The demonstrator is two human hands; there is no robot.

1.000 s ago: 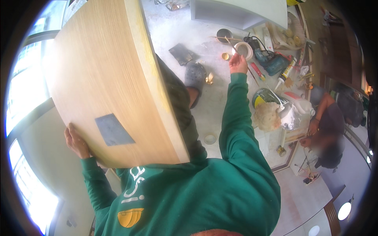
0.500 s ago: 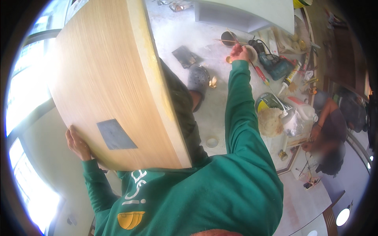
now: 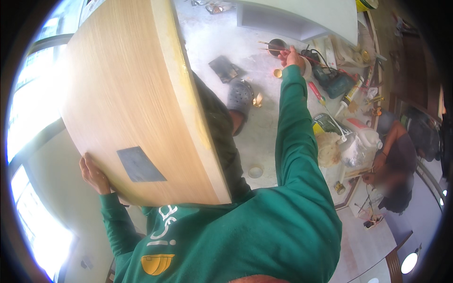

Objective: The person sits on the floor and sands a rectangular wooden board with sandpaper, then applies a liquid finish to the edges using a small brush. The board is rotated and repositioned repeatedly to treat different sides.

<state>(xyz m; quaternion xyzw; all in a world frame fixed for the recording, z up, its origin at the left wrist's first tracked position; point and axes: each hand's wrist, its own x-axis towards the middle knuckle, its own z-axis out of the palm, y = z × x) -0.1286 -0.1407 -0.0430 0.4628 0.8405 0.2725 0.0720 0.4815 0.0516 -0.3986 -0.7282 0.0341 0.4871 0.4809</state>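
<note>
A wide wood-grain panel (image 3: 137,85) with a pale, yellow-streaked edge stands tilted against my body. My left hand (image 3: 96,174) grips its lower left edge, the fingers partly behind the board. A dark grey, four-sided patch (image 3: 141,164) lies on the panel's face. My right arm is stretched far forward. Its hand (image 3: 291,59) is closed on thin brown sticks (image 3: 268,47), whose ends reach over a dark round pot (image 3: 277,47). The exact kind of sticks is too small to tell. Beside that hand sits a small yellow-rimmed cup (image 3: 277,73).
A teal power tool (image 3: 337,82), a sealant tube (image 3: 350,96) and a red-handled tool (image 3: 316,92) lie at the right. Nearer are a white jug (image 3: 365,134) and a tape roll (image 3: 255,171). A co-worker (image 3: 396,165) crouches at the far right. A white cabinet (image 3: 297,19) stands ahead.
My right hand has shifted slightly, and the sticks, crossed and spread before, now lie nearly side by side over the pot. The left hand and panel stay about the same.
</note>
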